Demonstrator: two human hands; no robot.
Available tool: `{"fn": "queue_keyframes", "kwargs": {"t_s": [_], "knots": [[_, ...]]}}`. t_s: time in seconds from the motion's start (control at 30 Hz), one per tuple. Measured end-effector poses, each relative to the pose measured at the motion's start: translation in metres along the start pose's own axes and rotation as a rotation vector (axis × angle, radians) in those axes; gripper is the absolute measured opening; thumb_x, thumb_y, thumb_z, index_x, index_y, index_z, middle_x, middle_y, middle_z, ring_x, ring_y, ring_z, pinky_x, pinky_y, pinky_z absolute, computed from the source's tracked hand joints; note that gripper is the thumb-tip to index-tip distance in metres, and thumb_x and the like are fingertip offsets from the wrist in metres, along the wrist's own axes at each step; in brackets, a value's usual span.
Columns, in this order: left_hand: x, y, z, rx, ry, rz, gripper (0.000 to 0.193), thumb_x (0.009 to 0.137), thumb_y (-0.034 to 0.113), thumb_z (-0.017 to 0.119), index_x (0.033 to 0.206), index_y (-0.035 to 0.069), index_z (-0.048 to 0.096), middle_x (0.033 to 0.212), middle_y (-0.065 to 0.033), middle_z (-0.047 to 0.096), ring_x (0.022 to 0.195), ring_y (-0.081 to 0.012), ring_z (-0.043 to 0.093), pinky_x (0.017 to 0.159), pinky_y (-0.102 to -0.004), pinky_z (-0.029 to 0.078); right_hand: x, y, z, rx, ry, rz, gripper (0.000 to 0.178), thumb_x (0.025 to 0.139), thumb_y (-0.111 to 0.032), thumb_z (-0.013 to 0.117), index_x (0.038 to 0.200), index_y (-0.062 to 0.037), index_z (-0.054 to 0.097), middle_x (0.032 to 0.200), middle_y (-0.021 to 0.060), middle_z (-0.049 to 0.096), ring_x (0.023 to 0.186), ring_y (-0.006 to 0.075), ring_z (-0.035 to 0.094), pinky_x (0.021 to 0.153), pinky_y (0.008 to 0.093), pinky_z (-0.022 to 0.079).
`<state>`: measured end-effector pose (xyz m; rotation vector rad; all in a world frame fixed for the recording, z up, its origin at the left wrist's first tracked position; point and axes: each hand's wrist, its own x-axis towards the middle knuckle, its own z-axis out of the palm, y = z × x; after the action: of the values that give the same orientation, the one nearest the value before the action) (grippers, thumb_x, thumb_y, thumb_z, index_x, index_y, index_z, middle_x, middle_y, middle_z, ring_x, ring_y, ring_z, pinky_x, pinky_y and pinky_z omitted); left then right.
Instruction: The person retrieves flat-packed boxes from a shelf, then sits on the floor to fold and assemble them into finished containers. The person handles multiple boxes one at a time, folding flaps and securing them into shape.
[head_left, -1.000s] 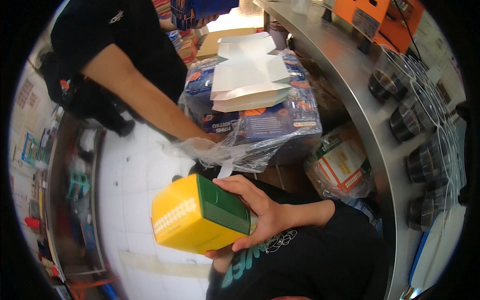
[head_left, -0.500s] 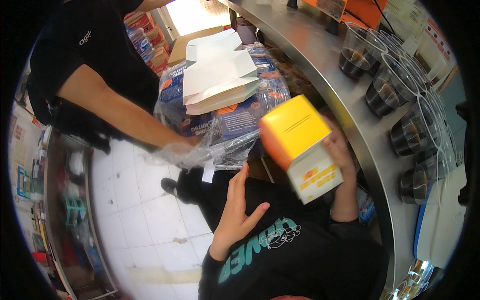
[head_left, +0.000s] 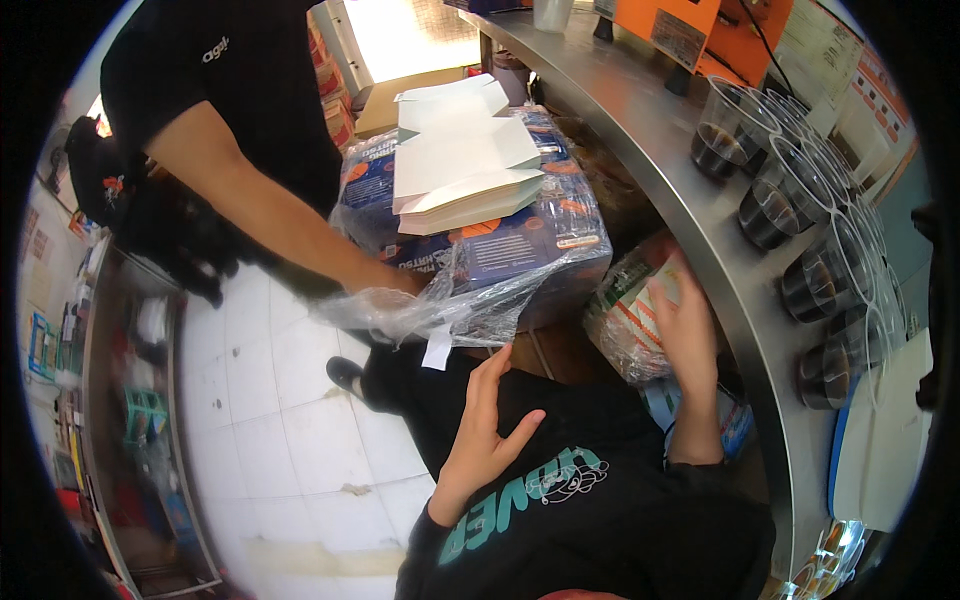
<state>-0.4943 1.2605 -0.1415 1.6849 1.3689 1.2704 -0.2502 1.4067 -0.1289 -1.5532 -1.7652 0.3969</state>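
My left hand [head_left: 485, 435] is held in front of my dark sweatshirt, fingers stretched out and thumb apart, with nothing in it. My right hand [head_left: 685, 330] hangs beside the counter edge with its fingers apart and no object visible in it. Behind it is a clear-plastic-wrapped package [head_left: 628, 325] with orange stripes; I cannot tell whether they touch. Ahead, a stack of flat white cartons [head_left: 465, 170] lies on a blue bundle [head_left: 560, 225] wrapped in clear film. Another person's forearm [head_left: 270, 215] reaches to the loose film [head_left: 385, 308] at the bundle's near left side.
Along my right runs a steel counter [head_left: 655, 160] with several clear cups of dark liquid [head_left: 775, 205]. An orange machine [head_left: 690, 35] stands at its far end. White floor tiles [head_left: 300, 430] and a glass-fronted cabinet [head_left: 150, 420] are on the left.
The yellow and white box has left my right hand and no longer shows. That hand is now open. The bundle and cartons appear slightly lower and further right.
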Motion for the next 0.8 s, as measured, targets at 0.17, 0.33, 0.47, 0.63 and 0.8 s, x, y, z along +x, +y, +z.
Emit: {"fn": "queue_keyframes", "kwargs": {"t_s": [0.17, 0.33, 0.47, 0.63, 0.8], "knots": [[-0.019, -0.003, -0.003, -0.016, 0.135, -0.020, 0.072, 0.083, 0.014, 0.071, 0.143, 0.001, 0.033, 0.130, -0.0187, 0.044, 0.118, -0.0295, 0.050, 0.101, -0.0378, 0.039, 0.032, -0.110, 0.024, -0.051, 0.030, -0.786, 0.047, 0.078, -0.011, 0.069, 0.124, -0.0107, 0.060, 0.129, 0.0136, 0.055, 0.123, 0.0335, 0.049, 0.103, 0.0474, 0.035], [-0.035, -0.006, -0.008, 0.002, 0.238, -0.060, 0.069, 0.083, 0.013, 0.070, 0.141, 0.001, 0.036, 0.130, -0.0176, 0.045, 0.116, -0.0288, 0.052, 0.099, -0.0378, 0.041, 0.075, -0.158, 0.087, -0.239, -0.044, -0.936, 0.062, 0.075, -0.015, 0.071, 0.134, -0.0196, 0.051, 0.141, 0.0103, 0.046, 0.132, 0.0348, 0.040, 0.107, 0.0524, 0.028], [-0.042, -0.010, -0.008, -0.019, 0.275, -0.093, 0.065, 0.084, 0.014, 0.070, 0.140, 0.001, 0.039, 0.129, -0.0172, 0.046, 0.115, -0.0284, 0.053, 0.098, -0.0380, 0.042, 0.090, -0.151, 0.116, -0.283, -0.154, -0.903, 0.054, 0.078, -0.020, 0.070, 0.130, -0.0249, 0.056, 0.133, 0.0103, 0.055, 0.126, 0.0351, 0.047, 0.101, 0.0512, 0.035], [-0.047, -0.015, -0.006, -0.028, 0.254, -0.089, 0.062, 0.084, 0.012, 0.068, 0.139, 0.001, 0.041, 0.129, -0.0168, 0.048, 0.114, -0.0276, 0.055, 0.098, -0.0375, 0.043, 0.094, -0.127, 0.115, -0.240, -0.070, -0.969, 0.040, 0.086, -0.022, 0.063, 0.125, -0.0269, 0.061, 0.128, 0.0081, 0.060, 0.118, 0.0332, 0.055, 0.094, 0.0463, 0.042], [-0.054, -0.018, -0.008, -0.030, 0.244, -0.089, 0.060, 0.084, 0.009, 0.067, 0.138, 0.001, 0.041, 0.131, -0.0164, 0.048, 0.115, -0.0269, 0.056, 0.098, -0.0368, 0.043, 0.097, -0.114, 0.090, -0.158, -0.100, -0.903, 0.036, 0.088, -0.017, 0.058, 0.123, -0.0251, 0.061, 0.123, 0.0082, 0.063, 0.113, 0.0356, 0.058, 0.092, 0.0481, 0.044]]}}
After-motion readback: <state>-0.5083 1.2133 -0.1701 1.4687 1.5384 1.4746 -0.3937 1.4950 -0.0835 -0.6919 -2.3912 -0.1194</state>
